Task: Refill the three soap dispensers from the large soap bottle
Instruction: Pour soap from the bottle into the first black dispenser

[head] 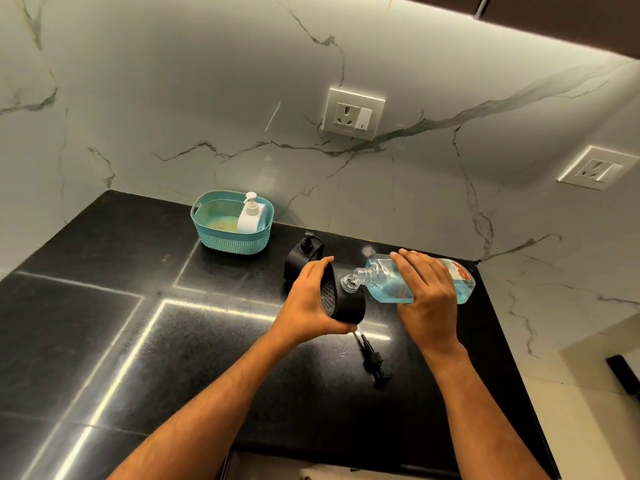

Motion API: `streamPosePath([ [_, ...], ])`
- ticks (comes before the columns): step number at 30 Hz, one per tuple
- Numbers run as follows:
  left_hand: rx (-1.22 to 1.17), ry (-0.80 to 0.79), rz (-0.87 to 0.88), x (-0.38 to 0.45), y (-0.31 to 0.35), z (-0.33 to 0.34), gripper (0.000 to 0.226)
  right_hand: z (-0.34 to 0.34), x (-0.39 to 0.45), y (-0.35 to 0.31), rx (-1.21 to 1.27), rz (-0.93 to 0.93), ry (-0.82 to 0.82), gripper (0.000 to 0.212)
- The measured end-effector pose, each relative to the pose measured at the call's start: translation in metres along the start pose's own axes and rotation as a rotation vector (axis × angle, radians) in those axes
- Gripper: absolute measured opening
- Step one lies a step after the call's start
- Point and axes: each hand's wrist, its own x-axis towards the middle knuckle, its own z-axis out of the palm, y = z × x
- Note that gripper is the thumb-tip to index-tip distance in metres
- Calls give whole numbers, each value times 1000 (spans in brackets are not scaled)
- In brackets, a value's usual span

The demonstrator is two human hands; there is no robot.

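My left hand (311, 299) gripped a tilted black dispenser (344, 299); my right hand (427, 292) clasped the large soap bottle (388, 282) (blue liquid inside), neck at its opening. Its pump (374, 360) lay on the tabletop (138, 341); a white dispenser (250, 216) stood in a teal basket (221, 237).

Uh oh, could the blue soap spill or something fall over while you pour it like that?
Yes, maybe. The large soap bottle lies almost flat in the right hand, so soap could gush past the small opening of the black dispenser, which the left hand holds tilted. The loose pump lies just below on the counter and could get dripped on or knocked.
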Motion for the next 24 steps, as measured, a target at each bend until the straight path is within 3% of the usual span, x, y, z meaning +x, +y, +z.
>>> streamPosePath([
  [24, 17, 1, -3, 4, -1, 0, 131, 2, 4, 3, -13, -11, -8, 80],
])
